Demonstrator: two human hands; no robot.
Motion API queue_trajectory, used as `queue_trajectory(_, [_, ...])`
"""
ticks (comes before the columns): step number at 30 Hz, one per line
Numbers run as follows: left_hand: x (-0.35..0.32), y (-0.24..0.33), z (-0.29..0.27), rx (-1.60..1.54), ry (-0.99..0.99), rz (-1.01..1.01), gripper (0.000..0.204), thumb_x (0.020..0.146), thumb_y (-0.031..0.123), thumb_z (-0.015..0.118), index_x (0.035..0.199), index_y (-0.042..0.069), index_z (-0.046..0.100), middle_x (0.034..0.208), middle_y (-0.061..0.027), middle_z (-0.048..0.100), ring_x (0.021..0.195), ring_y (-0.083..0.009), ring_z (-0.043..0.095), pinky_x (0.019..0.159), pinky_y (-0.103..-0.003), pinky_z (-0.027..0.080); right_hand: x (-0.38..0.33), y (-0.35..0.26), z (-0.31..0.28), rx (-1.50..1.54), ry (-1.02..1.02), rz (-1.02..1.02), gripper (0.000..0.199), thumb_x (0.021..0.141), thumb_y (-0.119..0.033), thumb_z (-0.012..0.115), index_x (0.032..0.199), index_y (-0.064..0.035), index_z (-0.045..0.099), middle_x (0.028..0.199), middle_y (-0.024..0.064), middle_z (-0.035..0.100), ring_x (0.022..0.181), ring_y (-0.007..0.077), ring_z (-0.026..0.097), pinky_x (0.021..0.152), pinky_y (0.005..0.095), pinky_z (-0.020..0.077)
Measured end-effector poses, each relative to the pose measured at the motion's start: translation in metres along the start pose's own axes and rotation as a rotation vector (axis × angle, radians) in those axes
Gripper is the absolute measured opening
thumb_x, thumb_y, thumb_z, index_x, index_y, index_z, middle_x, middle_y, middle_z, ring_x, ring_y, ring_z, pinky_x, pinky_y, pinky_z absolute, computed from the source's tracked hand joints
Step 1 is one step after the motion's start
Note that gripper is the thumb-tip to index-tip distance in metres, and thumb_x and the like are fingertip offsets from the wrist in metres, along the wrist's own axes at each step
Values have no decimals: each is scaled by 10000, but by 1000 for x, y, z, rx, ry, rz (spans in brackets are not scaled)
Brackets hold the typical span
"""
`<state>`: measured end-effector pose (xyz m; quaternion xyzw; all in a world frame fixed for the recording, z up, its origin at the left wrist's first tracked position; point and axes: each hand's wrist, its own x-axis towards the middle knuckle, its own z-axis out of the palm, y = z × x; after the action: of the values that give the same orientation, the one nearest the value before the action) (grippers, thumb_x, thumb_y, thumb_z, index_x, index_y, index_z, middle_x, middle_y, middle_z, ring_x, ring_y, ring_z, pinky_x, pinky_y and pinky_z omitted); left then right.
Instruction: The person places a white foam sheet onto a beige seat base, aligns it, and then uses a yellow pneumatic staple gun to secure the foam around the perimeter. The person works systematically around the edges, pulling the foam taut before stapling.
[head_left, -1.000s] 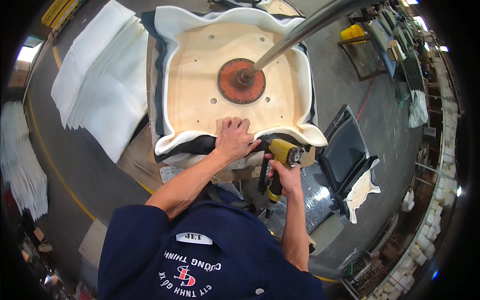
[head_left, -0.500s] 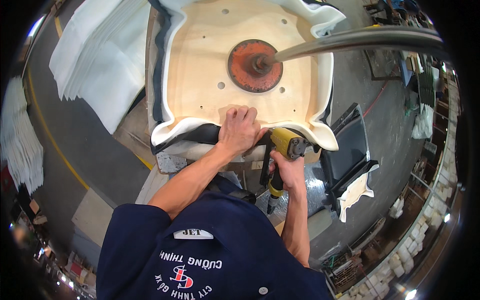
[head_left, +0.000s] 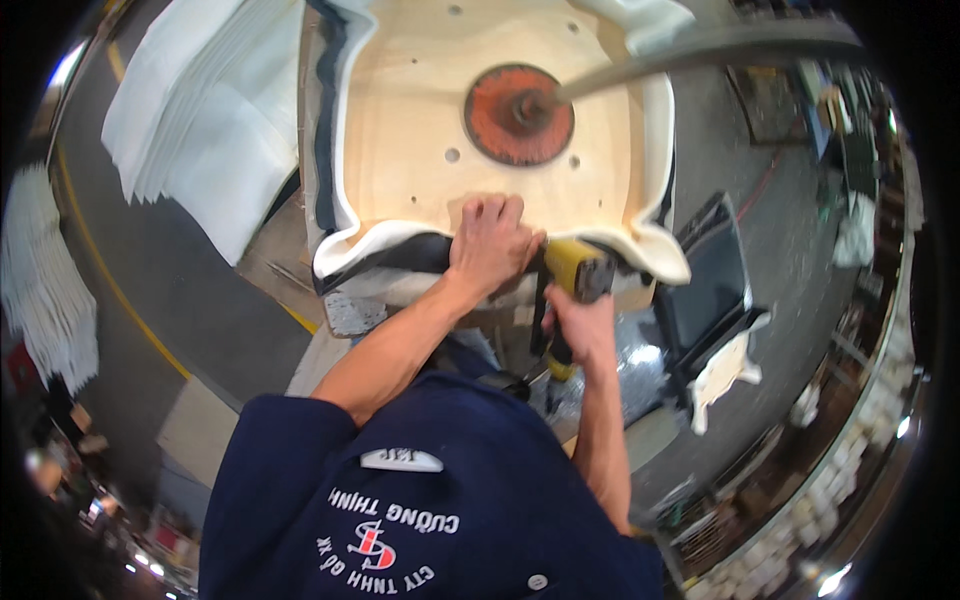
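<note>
A pale plywood seat panel [head_left: 400, 130] lies in front of me, with white foam [head_left: 655, 250] and a black cover [head_left: 405, 258] curling up around its edges. At the near edge, my left hand [head_left: 492, 245] is closed over the cover, knuckles up, pressing it against the wood. Just to its right, my right hand [head_left: 585, 325] is wrapped around the handle of a yellow and black air staple gun [head_left: 577, 266]. The gun's nose sits at the panel's near edge beside my left fingers; its exact contact is hidden. A round red pad [head_left: 497, 120] rests on the panel's middle.
A curved metal bar [head_left: 720, 42] reaches from the pad toward the right. White sheets [head_left: 200, 130] are stacked at the left. On the right stands another black-covered piece [head_left: 708, 295] with white edging. Shelving and white blocks [head_left: 830, 490] line the far right.
The whole view has shifted a little, and the bar and gun look blurred. Both hands stay at the near edge, the left still on the cover, the right still holding the staple gun.
</note>
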<state>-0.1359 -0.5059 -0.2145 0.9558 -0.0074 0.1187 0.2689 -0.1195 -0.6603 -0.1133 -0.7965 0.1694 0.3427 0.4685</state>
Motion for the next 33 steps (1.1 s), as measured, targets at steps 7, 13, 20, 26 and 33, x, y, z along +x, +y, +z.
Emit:
queue_trajectory(7, [1, -16, -18, -70, -127, 156, 279, 878, 385, 717, 849, 107, 722, 989, -86, 588, 1034, -299, 519, 900, -461, 377, -18, 18, -6, 271, 1, -24, 272, 879, -28, 683, 1137, 48, 648, 968, 95, 726, 569, 134, 649, 508, 289, 539])
queue_trajectory(13, [-5, -27, -54, 145, -305, 184, 556, 778, 597, 737, 920, 59, 734, 1026, -132, 592, 1049, -314, 522, 934, -482, 379, -30, 39, -2, 377, 50, -72, 351, 867, 11, 668, 1215, 48, 636, 1025, 102, 735, 598, 142, 659, 558, 298, 560])
queue_trajectory(20, [-1, -25, -17, 6, -53, 213, 419, 849, 494, 729, 782, 81, 756, 998, -90, 577, 1029, -298, 498, 901, -473, 365, -24, 26, 4, 325, 23, -117, 335, 862, 11, 685, 1193, 40, 649, 1024, 78, 737, 606, 110, 628, 550, 276, 530])
queue_trajectory(26, [-8, -21, -14, 39, -38, 90, 374, 860, 440, 734, 704, 100, 730, 977, -61, 577, 1035, -278, 495, 881, -465, 353, -19, -1, 9, 243, -28, -14, 314, 871, 4, 678, 1183, 29, 653, 1014, 68, 739, 582, 104, 607, 531, 272, 514])
queue_trajectory(33, [-7, -19, -13, 20, -37, 37, 331, 841, 404, 744, 719, 96, 759, 988, -48, 572, 1054, -266, 497, 887, -455, 363, -7, -22, 16, 53, 17, -5, 255, 867, -1, 669, 1121, 17, 669, 940, 73, 718, 554, 111, 584, 513, 279, 495])
